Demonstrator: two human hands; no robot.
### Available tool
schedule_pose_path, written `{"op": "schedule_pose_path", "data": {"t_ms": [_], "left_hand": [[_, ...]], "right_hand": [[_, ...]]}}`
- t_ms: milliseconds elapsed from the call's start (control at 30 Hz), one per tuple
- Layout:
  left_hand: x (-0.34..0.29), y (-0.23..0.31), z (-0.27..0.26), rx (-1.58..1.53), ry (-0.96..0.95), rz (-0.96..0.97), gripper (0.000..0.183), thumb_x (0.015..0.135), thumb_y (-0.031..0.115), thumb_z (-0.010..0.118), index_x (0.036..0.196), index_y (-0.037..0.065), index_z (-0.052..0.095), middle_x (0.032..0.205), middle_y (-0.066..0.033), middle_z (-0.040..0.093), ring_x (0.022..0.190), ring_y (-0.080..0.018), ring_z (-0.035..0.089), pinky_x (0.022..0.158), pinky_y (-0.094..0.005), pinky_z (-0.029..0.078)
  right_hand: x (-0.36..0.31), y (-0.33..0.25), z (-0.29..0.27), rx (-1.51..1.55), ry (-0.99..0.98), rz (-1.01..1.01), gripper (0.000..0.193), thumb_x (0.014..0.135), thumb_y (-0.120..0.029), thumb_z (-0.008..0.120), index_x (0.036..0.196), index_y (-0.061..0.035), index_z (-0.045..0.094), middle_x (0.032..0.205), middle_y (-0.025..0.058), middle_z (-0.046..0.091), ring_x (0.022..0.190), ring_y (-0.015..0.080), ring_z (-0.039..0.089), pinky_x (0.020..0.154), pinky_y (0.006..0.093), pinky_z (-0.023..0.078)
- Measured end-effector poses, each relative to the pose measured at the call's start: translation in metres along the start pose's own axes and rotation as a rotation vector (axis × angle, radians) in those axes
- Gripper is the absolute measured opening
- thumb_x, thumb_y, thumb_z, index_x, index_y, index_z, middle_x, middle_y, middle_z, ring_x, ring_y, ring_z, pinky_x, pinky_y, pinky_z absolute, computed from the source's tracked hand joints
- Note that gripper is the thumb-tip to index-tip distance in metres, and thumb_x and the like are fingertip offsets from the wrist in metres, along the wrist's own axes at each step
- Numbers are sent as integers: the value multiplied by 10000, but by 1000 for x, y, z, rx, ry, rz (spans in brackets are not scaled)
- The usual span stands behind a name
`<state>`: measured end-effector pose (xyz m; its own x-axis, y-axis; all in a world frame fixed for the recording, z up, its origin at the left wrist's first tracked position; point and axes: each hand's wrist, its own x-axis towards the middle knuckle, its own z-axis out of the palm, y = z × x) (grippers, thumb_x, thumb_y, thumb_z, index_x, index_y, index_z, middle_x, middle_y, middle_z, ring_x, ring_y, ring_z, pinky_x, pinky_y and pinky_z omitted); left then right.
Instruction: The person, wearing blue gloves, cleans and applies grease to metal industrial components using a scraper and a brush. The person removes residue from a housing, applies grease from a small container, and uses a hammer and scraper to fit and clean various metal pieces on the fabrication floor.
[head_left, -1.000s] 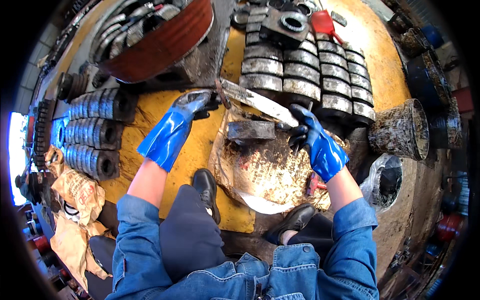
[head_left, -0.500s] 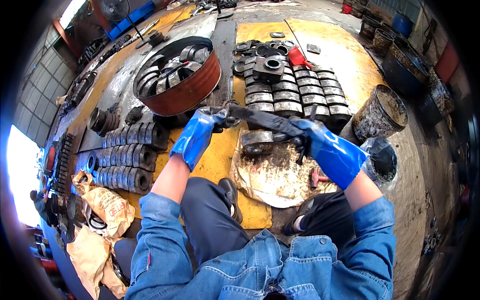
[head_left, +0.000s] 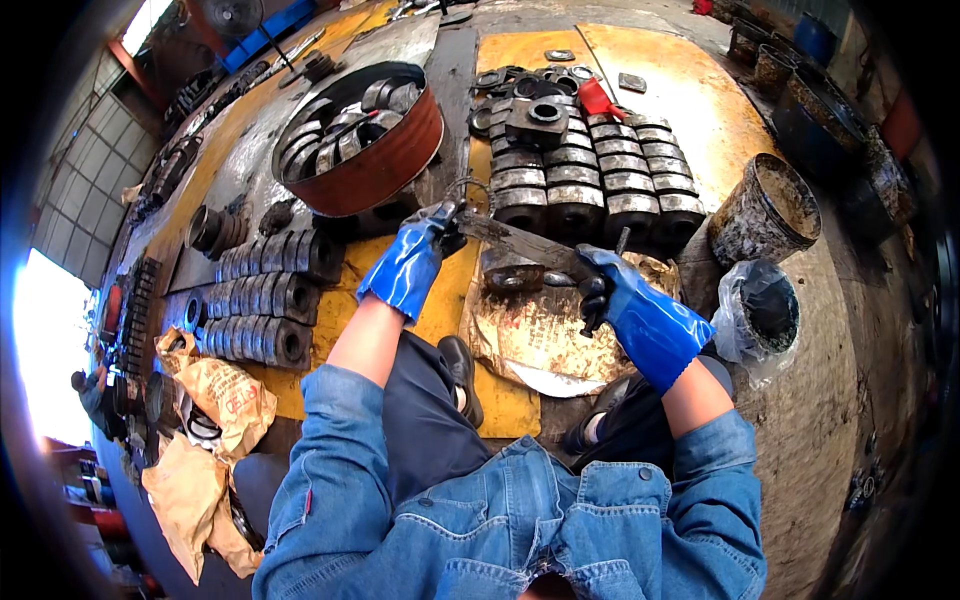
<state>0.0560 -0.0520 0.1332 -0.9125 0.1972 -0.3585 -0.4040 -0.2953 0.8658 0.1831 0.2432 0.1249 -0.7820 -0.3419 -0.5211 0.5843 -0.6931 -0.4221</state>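
Observation:
A long, dirty dark flat strip (head_left: 525, 242) spans between my hands, slanting down to the right. My left hand (head_left: 425, 240), in a blue glove with blackened fingers, is closed around its left end. A loop of thin wire (head_left: 470, 188) shows just beyond that hand. My right hand (head_left: 612, 285), gloved alike, grips the strip's right end; a dark rod pokes out above and below these fingers, and I cannot make out what it belongs to. Beneath the strip, a round-topped metal block (head_left: 508, 272) sits on a stained sheet (head_left: 535, 345), partly hidden.
Rows of metal blocks (head_left: 575, 190) stand ahead, with a red scoop-like thing (head_left: 597, 98) on top. A rusty round tub (head_left: 365, 165) full of metal parts is at far left; more block rows (head_left: 255, 310) lie left. A grimy bucket (head_left: 765, 215) and plastic-lined pail (head_left: 765, 315) stand right.
My view has shifted slightly. My right hand has come down and a little left, and the strip now shows a broader, lighter face. The red hammer on the sheet is now out of sight.

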Motion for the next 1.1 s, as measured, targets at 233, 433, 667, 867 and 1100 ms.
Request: {"op": "schedule_pose_path", "data": {"t_ms": [233,433,667,867,1100], "left_hand": [[33,-12,-3,-146,-96,36,220,910,106,627,1077,-35,659,1004,-168,688,876,-285,690,790,-404,600],[31,-13,16,17,-79,124,223,897,192,668,1046,27,686,957,-101,706,843,-213,691,740,-358,601],[26,-4,-15,227,-105,141,239,881,275,696,1029,88,711,929,-31,706,806,-143,668,667,-304,582],[15,0,-13,284,-145,187,260,884,293,695,1048,92,712,903,-4,697,790,-112,640,641,-284,566],[18,2,-19,393,-54,211,260,889,288,691,1060,92,710,899,-1,691,780,-105,629,635,-278,559]], "right_hand": [[16,4,6,35,33,17,29,929,-257,528,955,-246,524,669,-44,552,452,79,489,381,240,324],[5,3,4,75,127,-25,83,903,-257,597,969,-207,600,648,-35,551,462,83,477,403,244,329],[3,8,11,-13,153,-51,97,903,-252,601,975,-188,610,649,-29,559,472,87,485,416,247,343],[-4,7,22,-134,194,-99,110,902,-247,605,981,-172,619,649,-23,565,481,90,492,427,249,355],[-9,9,40,-355,266,-171,125,902,-242,610,987,-153,628,650,-17,572,491,93,500,440,253,369]]}}
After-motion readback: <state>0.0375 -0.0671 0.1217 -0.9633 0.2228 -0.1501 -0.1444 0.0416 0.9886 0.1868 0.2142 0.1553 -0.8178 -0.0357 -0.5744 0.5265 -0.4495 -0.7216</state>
